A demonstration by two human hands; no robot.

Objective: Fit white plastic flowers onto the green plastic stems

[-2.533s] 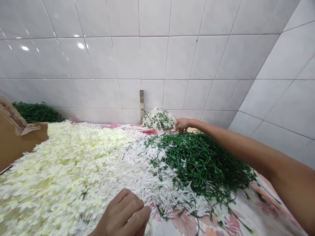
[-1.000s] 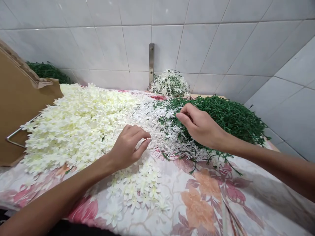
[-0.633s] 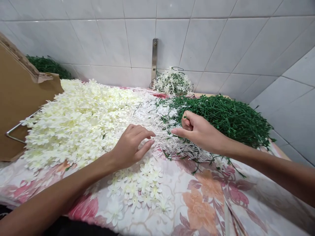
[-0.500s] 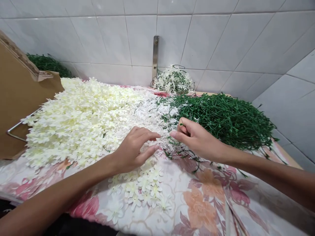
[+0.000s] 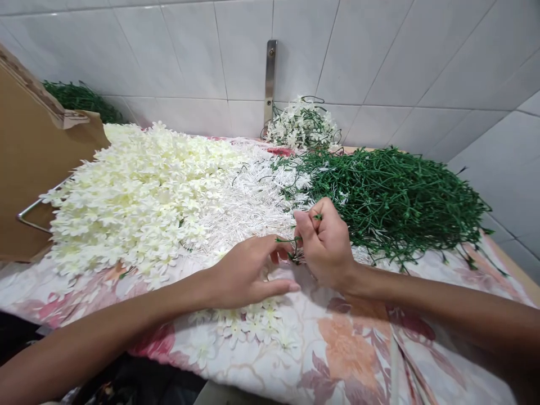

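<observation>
My right hand [image 5: 327,242] is closed around a thin green plastic stem [image 5: 318,216], its tip poking out by the thumb and other green ends showing under the fist. Just left of it, my left hand [image 5: 257,270] has thumb and fingers apart, fingertips close to the stem ends; whether they touch is unclear. Behind the hands lies a heap of thin white stamen-like pieces [image 5: 248,208]. Cream artificial flower heads [image 5: 139,191] are piled to the left, and green plastic stems [image 5: 405,202] to the right. A few loose petal flowers [image 5: 248,326] lie below my left hand.
A cardboard box [image 5: 37,163] with a metal wire handle stands at the left. A bunch of small white flowers on stems [image 5: 301,126] sits against the tiled wall [image 5: 185,62], beside a metal bracket [image 5: 270,79]. The table wears a floral cloth [image 5: 304,360].
My left hand has moved right and slightly down toward my right hand, thumb and fingers spreading wider. My right fist has turned more upright, with green stem ends showing below it.
</observation>
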